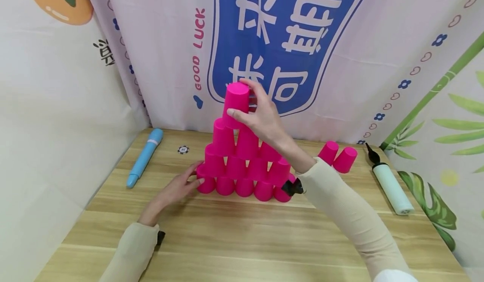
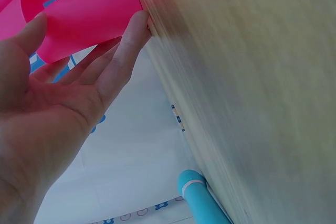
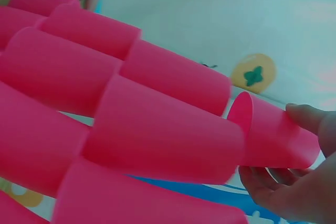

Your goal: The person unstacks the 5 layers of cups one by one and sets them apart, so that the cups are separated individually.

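Observation:
Pink cups stand upside down in a stepped stack, with a bottom-row cup (image 1: 206, 184) at its left end. High on the left, my right hand (image 1: 262, 116) holds a pink cup (image 1: 237, 99), thumb in front and fingers behind. In the right wrist view this cup (image 3: 278, 135) has its open rim right at the cups (image 3: 173, 129) of the row below. Low at the left, my left hand (image 1: 181, 185) touches the end cup with fairly straight fingers. The left wrist view shows its fingers (image 2: 118, 59) along that cup's side (image 2: 94, 14), close to the tabletop.
Two more pink cups (image 1: 345, 160) stand right of the stack, partly behind my right sleeve. A pale green hand pump (image 1: 391, 187) lies at the right, a blue tube-shaped thing (image 1: 145, 158) at the left. Behind is a small round chip (image 1: 183, 149), then a printed cloth (image 1: 166, 55).

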The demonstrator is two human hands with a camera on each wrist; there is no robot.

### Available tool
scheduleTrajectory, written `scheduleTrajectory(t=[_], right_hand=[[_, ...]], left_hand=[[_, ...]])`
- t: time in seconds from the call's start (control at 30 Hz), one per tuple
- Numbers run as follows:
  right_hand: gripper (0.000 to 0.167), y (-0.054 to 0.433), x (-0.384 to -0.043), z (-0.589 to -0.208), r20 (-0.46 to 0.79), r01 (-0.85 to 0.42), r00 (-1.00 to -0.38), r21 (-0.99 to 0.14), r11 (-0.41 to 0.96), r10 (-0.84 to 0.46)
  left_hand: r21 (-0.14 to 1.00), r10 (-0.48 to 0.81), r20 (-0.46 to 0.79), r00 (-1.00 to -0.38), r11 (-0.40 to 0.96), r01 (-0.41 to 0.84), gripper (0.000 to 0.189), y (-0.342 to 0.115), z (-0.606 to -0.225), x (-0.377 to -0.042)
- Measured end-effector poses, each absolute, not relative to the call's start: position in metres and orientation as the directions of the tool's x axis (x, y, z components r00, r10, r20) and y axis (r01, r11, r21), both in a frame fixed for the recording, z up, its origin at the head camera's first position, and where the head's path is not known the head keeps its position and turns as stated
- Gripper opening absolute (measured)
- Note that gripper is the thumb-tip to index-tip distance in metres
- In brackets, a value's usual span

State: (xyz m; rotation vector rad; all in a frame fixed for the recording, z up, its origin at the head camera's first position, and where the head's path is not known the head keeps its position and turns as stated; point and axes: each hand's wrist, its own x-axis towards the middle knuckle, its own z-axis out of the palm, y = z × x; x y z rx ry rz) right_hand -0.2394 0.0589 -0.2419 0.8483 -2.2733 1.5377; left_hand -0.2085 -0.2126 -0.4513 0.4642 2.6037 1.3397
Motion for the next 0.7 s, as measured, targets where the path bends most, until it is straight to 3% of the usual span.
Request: scheduleTrajectory(t=[0.23, 0.7], right_hand=[[0.078, 0.077, -0.229, -0.225, 0.632, -0.669, -0.743, -0.71, 0.218, -0.22], [0.076, 0.129, -0.222, -0.216, 0.665, -0.646, -0.745, -0.703, 0.297, -0.046]], left_hand=[[0.806, 0.36, -0.004, -0.933, 0.554, 0.21, 0.065, -0.213, -0.45, -0.209], [0.8, 0.342, -0.022, -0.939, 0.57, 0.189, 0.066, -0.214, -0.45, -0.209]])
